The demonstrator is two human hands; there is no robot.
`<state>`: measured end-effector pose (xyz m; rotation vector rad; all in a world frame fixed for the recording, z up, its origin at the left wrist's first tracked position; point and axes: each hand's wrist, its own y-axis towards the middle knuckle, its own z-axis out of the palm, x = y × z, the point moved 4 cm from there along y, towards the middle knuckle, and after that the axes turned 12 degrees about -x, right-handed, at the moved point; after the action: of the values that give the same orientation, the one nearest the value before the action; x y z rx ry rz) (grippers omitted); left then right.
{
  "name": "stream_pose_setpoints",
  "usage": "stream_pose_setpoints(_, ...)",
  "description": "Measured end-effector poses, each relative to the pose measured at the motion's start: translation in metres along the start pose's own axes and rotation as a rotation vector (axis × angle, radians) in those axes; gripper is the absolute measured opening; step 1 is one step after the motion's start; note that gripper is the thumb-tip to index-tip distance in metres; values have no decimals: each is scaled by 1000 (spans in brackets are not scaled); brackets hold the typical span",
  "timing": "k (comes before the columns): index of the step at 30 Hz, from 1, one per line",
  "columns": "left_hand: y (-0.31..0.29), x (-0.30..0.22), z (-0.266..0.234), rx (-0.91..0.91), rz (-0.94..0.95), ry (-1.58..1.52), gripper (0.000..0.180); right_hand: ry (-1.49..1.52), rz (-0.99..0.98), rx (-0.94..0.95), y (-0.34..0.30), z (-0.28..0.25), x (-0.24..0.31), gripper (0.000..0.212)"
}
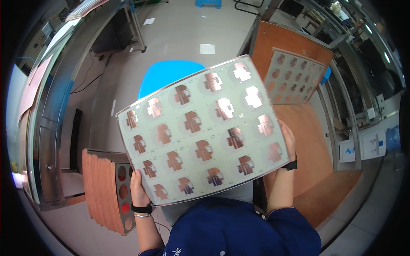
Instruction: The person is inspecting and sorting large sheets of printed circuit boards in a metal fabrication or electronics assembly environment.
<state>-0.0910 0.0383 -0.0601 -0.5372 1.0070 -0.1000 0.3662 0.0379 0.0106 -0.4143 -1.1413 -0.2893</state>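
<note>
A large rectangular circuit board panel [183, 145], pale green with rows of copper-coloured shapes, is held up in front of me, tilted with its right side farther away. My left hand [139, 187] is closed on its lower left edge. On the right edge, my right hand [288, 138] grips the panel, with part of the fingers hidden behind it. A second panel of similar pattern [294, 72] leans against an orange-brown wooden board [262, 42] at the far right.
Below that leaning panel lies a flat wooden surface [303, 141]. At lower left stands a thick stack of copper-edged panels [99, 187]. A blue seat [166, 74] is partly behind the held panel. Metal workbench drawers [49, 162] line the left; a metal frame [352, 106] stands right.
</note>
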Motion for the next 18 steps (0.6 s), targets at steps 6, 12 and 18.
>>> stream_pose_setpoints(6,2,2,-8,-43,-1,29,37,93,59,16,-3,15,-3,44)
stream_pose_setpoints(12,1,2,-10,-75,-14,39,35,139,63,16,1,14,-7,44)
stream_pose_setpoints(18,2,2,-11,-97,56,74,41,106,7,170,10,-7,-11,45)
